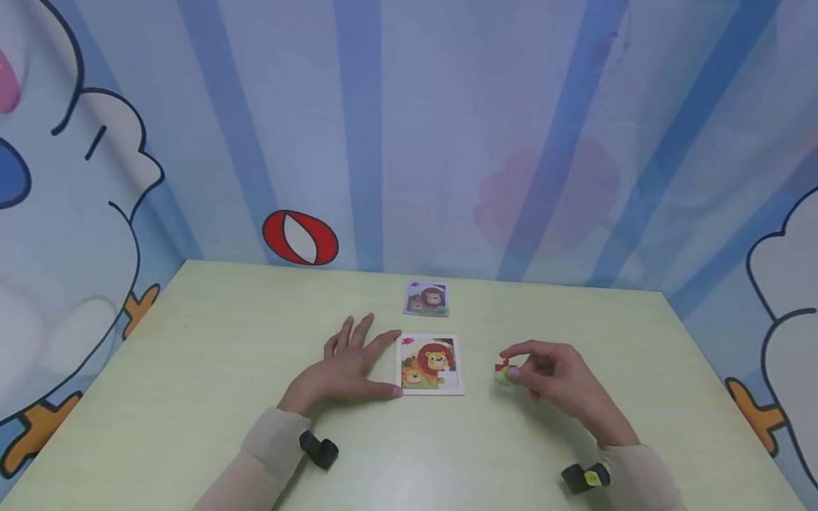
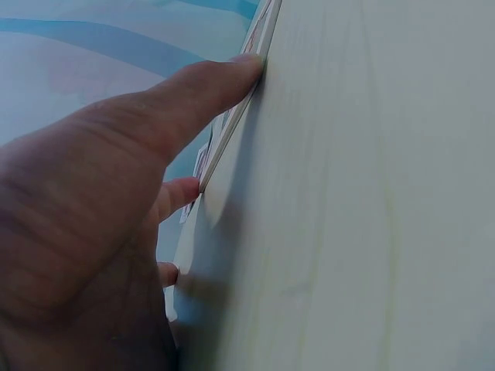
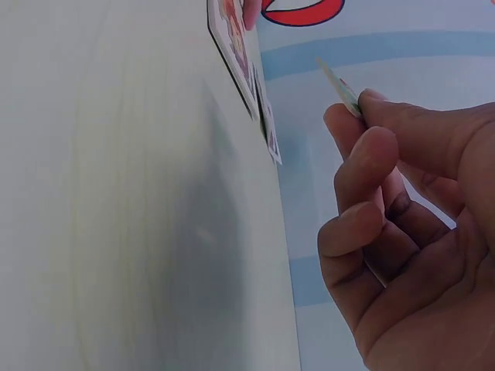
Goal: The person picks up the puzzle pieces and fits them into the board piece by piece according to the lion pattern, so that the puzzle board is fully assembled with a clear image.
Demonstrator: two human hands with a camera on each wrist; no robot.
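Observation:
A lion jigsaw puzzle in a white frame (image 1: 420, 360) lies flat on the table, with a pale gap at its lower right. My left hand (image 1: 341, 372) is spread at its left side, thumb touching the lower left corner and index finger at the upper left. In the left wrist view the thumb (image 2: 205, 85) rests on the frame's edge. To the right of the puzzle, my right hand (image 1: 556, 372) pinches a small green and red puzzle piece (image 1: 503, 375) between thumb and fingertips. The right wrist view shows this piece (image 3: 343, 89) nearly edge-on, raised off the table.
A smaller card (image 1: 427, 298) with the same lion picture lies behind the puzzle. Both stand on a pale yellow-green table (image 1: 224, 333). A blue striped curtain (image 1: 422, 142) with cartoon figures hangs along its far edge and sides.

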